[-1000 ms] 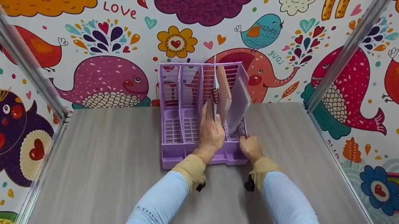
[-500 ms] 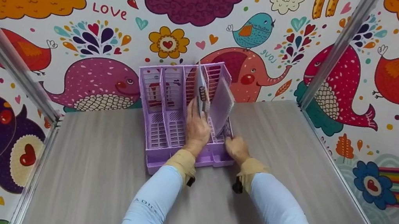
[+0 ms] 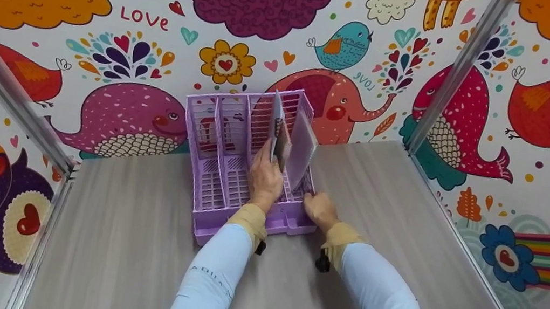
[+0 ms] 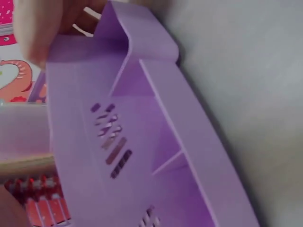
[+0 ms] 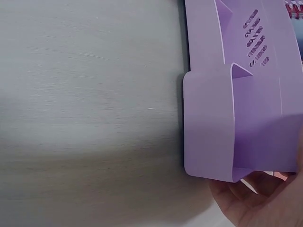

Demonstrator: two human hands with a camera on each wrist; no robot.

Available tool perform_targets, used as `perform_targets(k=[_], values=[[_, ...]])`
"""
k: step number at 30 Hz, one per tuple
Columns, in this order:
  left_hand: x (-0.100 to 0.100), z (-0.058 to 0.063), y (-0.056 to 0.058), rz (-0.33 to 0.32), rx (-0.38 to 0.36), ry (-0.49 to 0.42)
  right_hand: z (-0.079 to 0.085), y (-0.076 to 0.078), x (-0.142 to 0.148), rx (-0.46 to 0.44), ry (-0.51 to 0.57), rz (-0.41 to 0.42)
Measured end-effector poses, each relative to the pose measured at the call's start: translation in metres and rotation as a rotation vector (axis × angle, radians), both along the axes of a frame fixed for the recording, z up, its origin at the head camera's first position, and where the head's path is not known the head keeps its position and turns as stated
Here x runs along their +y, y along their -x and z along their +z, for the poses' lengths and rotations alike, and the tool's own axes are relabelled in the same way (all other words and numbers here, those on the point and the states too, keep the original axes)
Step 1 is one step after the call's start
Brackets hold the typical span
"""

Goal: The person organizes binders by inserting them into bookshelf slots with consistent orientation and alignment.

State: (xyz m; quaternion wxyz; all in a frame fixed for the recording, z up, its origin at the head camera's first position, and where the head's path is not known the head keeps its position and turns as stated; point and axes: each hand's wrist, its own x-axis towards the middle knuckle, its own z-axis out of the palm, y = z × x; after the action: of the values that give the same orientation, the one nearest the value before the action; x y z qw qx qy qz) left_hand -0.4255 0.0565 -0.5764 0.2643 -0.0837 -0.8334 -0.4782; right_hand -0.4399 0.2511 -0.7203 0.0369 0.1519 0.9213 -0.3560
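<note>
A purple file rack with upright dividers stands against the patterned wall. My left hand holds a spiral-bound notebook upright in a compartment right of the middle, with a tan-edged notebook close against its right side. A frosted, whitish folder or notebook stands in the rightmost compartment. At the rack's front right corner, my right hand grips the side wall; the right wrist view shows its fingers curled around the corner, beside the front tray.
Grey wood-look table extends around the rack. Metal rails edge the side panels, and cartoon-printed walls enclose the back and sides. The rack's two left compartments hold no notebooks.
The rack has shifted slightly left along the wall. The notebooks at my left hand sit lower and closer together in their compartment. My right hand keeps its grip on the corner.
</note>
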Motion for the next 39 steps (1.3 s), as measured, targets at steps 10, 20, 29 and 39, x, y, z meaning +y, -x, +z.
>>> perform_targets(k=[10,20,29,39], values=[[-0.001,-0.005,0.01,-0.088,-0.127,0.111,0.003,-0.002,-0.007,-0.003,-0.034,-0.011],[-0.004,-0.118,0.084,-0.122,-0.383,0.283,0.001,0.0,-0.007,0.038,-0.062,0.027],[-0.004,-0.133,0.093,-0.217,-0.511,0.32,-0.001,0.007,0.005,0.041,-0.076,0.075],[-0.028,-0.011,0.02,-0.121,-0.521,0.309,0.003,0.003,-0.007,0.016,-0.094,0.055]])
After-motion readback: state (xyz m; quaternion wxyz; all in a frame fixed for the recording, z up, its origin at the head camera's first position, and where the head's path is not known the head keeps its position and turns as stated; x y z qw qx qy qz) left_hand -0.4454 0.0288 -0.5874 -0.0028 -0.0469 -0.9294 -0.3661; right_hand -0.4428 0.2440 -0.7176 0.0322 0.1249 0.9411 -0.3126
